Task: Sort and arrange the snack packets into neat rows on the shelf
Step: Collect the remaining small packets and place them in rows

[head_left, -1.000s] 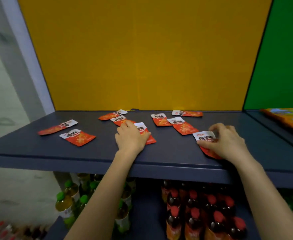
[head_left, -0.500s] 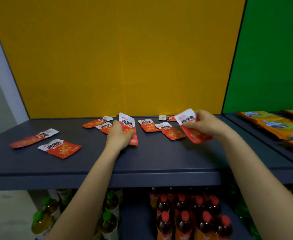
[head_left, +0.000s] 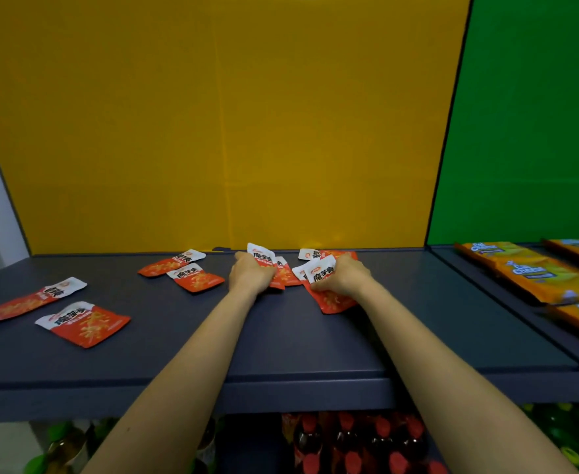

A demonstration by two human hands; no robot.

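- The left hand (head_left: 250,273) has its fingers curled round the left packet (head_left: 262,255), which stands up on edge, its white top above the knuckles.
- The right hand (head_left: 342,277) grips the right packet (head_left: 331,301). The thumb lies across the packet's face, the white top tilts toward the left hand, and the red end hangs below the palm. Whether that end touches the shelf (head_left: 281,340) cannot be told.
- The middle packet (head_left: 287,274) lies flat between the two hands, just beside both held packets.
- The back packet (head_left: 310,254) lies behind the right hand, against the yellow panel (head_left: 212,131).
- Two packets (head_left: 197,278) lie flat near the left hand on its outer side, one overlapping the other.
- Two more packets (head_left: 84,323) lie well beyond those, toward the shelf's left end.
- Orange packs (head_left: 537,275) lie in rows on the next shelf, well to the right of the right hand, before a green panel (head_left: 527,114).
- Red-capped bottles (head_left: 349,446) stand on the level below both forearms.
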